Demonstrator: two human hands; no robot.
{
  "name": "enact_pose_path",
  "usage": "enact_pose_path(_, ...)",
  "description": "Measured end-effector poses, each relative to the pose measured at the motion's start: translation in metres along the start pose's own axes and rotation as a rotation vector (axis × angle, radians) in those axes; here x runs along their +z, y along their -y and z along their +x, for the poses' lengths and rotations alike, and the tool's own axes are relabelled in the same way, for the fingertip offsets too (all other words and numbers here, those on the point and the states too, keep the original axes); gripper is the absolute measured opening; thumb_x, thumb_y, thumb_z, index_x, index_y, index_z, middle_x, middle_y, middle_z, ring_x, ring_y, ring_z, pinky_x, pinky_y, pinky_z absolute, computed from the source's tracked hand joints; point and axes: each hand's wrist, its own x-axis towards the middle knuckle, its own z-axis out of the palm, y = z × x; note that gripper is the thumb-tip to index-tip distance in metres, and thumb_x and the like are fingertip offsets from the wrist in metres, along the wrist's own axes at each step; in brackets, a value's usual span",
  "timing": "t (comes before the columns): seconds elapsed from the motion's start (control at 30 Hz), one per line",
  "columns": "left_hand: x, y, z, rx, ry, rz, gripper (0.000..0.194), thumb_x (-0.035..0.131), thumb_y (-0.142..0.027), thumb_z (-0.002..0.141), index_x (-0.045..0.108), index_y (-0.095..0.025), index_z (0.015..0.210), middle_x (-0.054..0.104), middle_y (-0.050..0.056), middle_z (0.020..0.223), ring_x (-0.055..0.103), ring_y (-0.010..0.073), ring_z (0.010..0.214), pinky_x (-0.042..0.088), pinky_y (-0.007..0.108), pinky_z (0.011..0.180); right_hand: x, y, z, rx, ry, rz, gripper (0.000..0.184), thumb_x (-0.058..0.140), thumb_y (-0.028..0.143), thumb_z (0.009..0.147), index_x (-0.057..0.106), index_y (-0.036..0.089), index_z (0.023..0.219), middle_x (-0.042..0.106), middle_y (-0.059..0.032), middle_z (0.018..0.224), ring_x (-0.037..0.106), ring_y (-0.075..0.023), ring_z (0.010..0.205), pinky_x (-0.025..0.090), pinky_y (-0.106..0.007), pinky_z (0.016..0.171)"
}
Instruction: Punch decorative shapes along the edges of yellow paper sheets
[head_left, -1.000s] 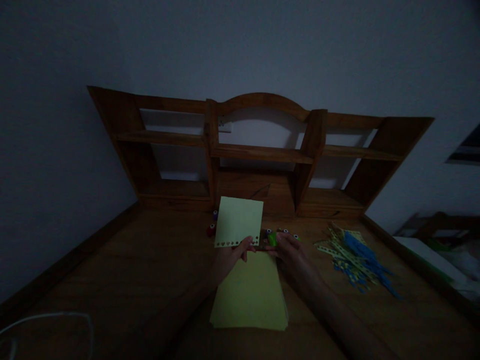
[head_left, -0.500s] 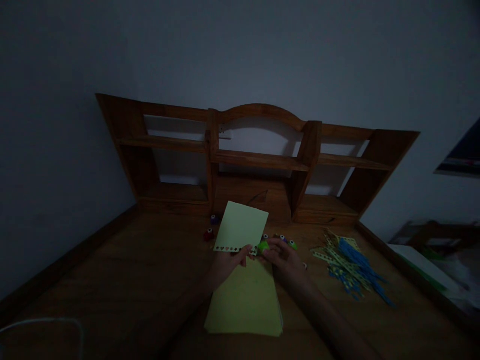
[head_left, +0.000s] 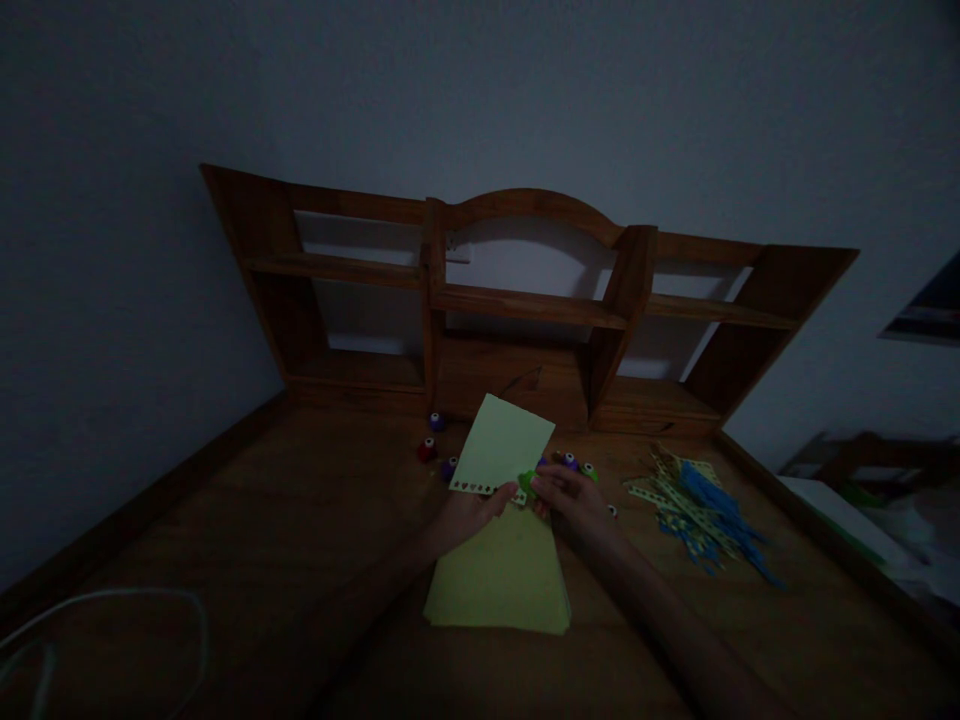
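Observation:
My left hand [head_left: 471, 518] pinches a pale yellow-green sheet of paper [head_left: 504, 442] by its lower edge, thumb on top. A row of small shaped holes runs along that edge. In my right hand [head_left: 571, 500] is a small green paper punch [head_left: 529, 486], closed in the fingers at the sheet's lower right corner. The fingers hide part of the punch, so I cannot tell whether it is pressed. Below both hands a stack of yellow paper [head_left: 499, 590] lies on the desk.
Several more punches stand behind the hands, among them a red punch [head_left: 427, 450] and a purple punch [head_left: 436, 422]. To the right lies a heap of punched yellow and blue paper strips [head_left: 709, 505]. A wooden shelf [head_left: 525, 305] backs the desk; a white cable [head_left: 135, 592] lies at left.
The view has shifted a little. The held sheet has turned slightly clockwise, and the green punch remains at its lower right corner in my right hand.

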Motion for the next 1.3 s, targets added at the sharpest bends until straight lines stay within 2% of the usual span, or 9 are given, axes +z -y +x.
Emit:
enact_pose_path(0.1, -0.002, 0.001, -0.001, -0.023, 0.052, -0.026, 0.016, 0.055, -0.035, 0.082, 0.054, -0.019, 0.078, 0.062, 0.001, 0.078, 0.057, 0.0151, 0.07, 0.046, 0.027, 0.066, -0.002, -0.002, 0.001, 0.028, 0.013, -0.032, 0.029, 0.077, 0.039, 0.07, 0.07, 0.017, 0.086, 0.063, -0.0005, 0.065, 0.052, -0.0111, 0.051, 0.038, -0.025, 0.051)
enact_pose_path(0.2, -0.002, 0.007, -0.001, -0.088, 0.104, -0.039, 0.023, 0.053, -0.039, 0.083, 0.051, -0.019, 0.072, 0.056, -0.001, 0.068, 0.052, 0.0131, 0.059, 0.042, 0.025, 0.055, -0.004, -0.005, 0.002, 0.044, 0.008, -0.024, 0.028, 0.076, 0.04, 0.07, 0.069, 0.017, 0.086, 0.063, -0.0003, 0.065, 0.052, -0.011, 0.052, 0.037, -0.025, 0.052)
enact_pose_path(0.33, -0.001, 0.013, -0.001, -0.083, 0.137, -0.065, 0.031, 0.051, -0.044, 0.085, 0.049, -0.018, 0.066, 0.051, -0.002, 0.061, 0.05, 0.0122, 0.057, 0.041, 0.024, 0.056, -0.004, -0.006, 0.002, 0.066, 0.002, -0.012, 0.03, 0.078, 0.04, 0.068, 0.068, 0.018, 0.086, 0.064, -0.0009, 0.066, 0.052, -0.0117, 0.052, 0.038, -0.026, 0.052)
enact_pose_path(0.5, 0.0, 0.009, -0.001, -0.04, 0.124, -0.071, 0.034, 0.046, -0.046, 0.088, 0.052, -0.018, 0.069, 0.054, -0.001, 0.062, 0.051, 0.0128, 0.058, 0.042, 0.025, 0.058, -0.003, -0.004, 0.0, 0.049, 0.005, -0.033, 0.029, 0.077, 0.039, 0.069, 0.069, 0.018, 0.086, 0.064, -0.001, 0.067, 0.052, -0.0115, 0.054, 0.038, -0.026, 0.053)
enact_pose_path(0.83, -0.001, 0.001, -0.003, -0.067, 0.122, -0.144, 0.038, 0.048, -0.05, 0.085, 0.05, -0.018, 0.065, 0.053, 0.0, 0.06, 0.051, 0.0142, 0.059, 0.043, 0.027, 0.061, 0.0, 0.003, -0.004, 0.063, 0.012, -0.032, 0.03, 0.08, 0.038, 0.065, 0.069, 0.018, 0.084, 0.065, -0.0009, 0.069, 0.053, -0.0114, 0.054, 0.038, -0.026, 0.053)
enact_pose_path(1.03, -0.003, 0.002, -0.003, -0.055, 0.139, -0.153, 0.04, 0.047, -0.051, 0.086, 0.052, -0.019, 0.063, 0.053, 0.001, 0.058, 0.051, 0.0153, 0.06, 0.043, 0.027, 0.06, 0.003, 0.004, -0.008, 0.047, 0.017, -0.013, 0.026, 0.077, 0.038, 0.069, 0.069, 0.018, 0.084, 0.065, -0.0013, 0.069, 0.054, -0.0125, 0.057, 0.041, -0.026, 0.056)
enact_pose_path(1.3, -0.002, -0.01, -0.003, -0.079, 0.116, -0.175, 0.043, 0.048, -0.05, 0.085, 0.048, -0.018, 0.056, 0.052, 0.001, 0.057, 0.051, 0.0144, 0.058, 0.044, 0.028, 0.061, 0.002, 0.003, -0.005, 0.05, 0.034, 0.008, 0.025, 0.077, 0.036, 0.07, 0.069, 0.019, 0.086, 0.065, -0.0018, 0.073, 0.053, -0.0117, 0.057, 0.041, -0.026, 0.057)
